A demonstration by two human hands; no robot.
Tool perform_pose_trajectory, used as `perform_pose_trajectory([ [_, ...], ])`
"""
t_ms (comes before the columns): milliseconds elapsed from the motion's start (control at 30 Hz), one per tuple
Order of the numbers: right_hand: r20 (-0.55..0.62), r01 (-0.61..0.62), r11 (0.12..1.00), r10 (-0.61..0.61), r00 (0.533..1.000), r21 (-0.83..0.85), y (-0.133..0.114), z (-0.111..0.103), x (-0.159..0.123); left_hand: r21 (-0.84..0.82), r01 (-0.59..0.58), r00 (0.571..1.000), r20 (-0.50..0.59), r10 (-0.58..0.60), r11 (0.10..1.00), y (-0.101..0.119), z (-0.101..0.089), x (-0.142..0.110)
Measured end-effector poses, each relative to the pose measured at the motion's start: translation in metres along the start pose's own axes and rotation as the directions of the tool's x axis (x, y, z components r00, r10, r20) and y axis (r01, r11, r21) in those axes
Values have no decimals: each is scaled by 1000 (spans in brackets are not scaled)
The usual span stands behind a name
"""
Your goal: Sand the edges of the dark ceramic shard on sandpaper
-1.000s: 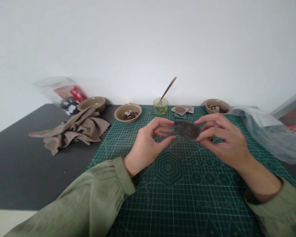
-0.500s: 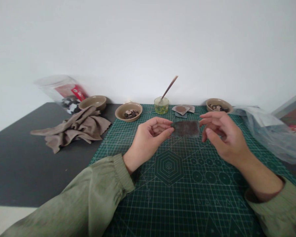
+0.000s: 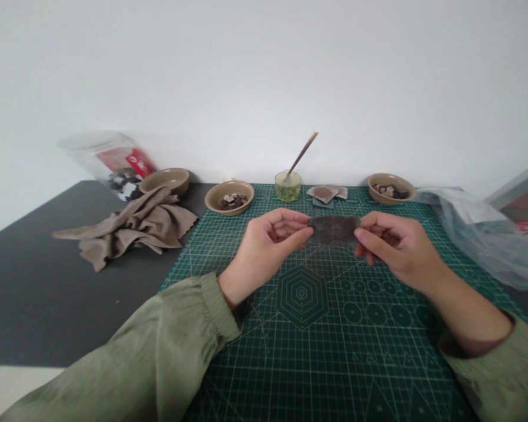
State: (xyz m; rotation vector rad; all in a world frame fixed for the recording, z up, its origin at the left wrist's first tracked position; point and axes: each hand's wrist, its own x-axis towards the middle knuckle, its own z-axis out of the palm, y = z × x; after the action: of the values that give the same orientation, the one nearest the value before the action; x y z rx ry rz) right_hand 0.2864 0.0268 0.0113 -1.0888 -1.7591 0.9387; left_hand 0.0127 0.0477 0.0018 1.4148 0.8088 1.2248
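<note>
Between my two hands a thin, dark grey-brown rectangular sheet [image 3: 333, 230] is held up over the green cutting mat [image 3: 317, 363]. It looks like a piece of sandpaper or mesh; its exact kind I cannot tell. The left end is pinched between thumb and fingers of my left hand [image 3: 270, 246]. My right hand [image 3: 400, 249] grips the right end the same way, thumb in front. Beyond the sheet, a small stack of brownish and grey square pieces [image 3: 325, 193] lies at the mat's back edge.
A glass of yellow-green liquid [image 3: 287, 186] holds a brush-like stick [image 3: 303, 153]. Bowls with small dark pieces stand left [image 3: 209, 199] and right [image 3: 372, 190]; another bowl [image 3: 176, 179] sits near a clear bag [image 3: 92, 149]. A brown cloth [image 3: 132, 231] lies left, plastic sheeting [image 3: 475, 246] right.
My right hand, half a second ago open beside the sheet's right edge, has closed on that end. My left hand keeps its pinch on the other end.
</note>
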Motion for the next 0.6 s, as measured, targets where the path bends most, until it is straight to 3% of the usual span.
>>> perform_pose_trajectory([
  [233,8,-41,984,40,999,174,-4,-1,3,-121,41,996,78,-32,992,6,1,-3],
  [600,-15,-95,968,101,995,234,-1,-2,2,-174,184,961,238,-140,967,7,2,-6],
])
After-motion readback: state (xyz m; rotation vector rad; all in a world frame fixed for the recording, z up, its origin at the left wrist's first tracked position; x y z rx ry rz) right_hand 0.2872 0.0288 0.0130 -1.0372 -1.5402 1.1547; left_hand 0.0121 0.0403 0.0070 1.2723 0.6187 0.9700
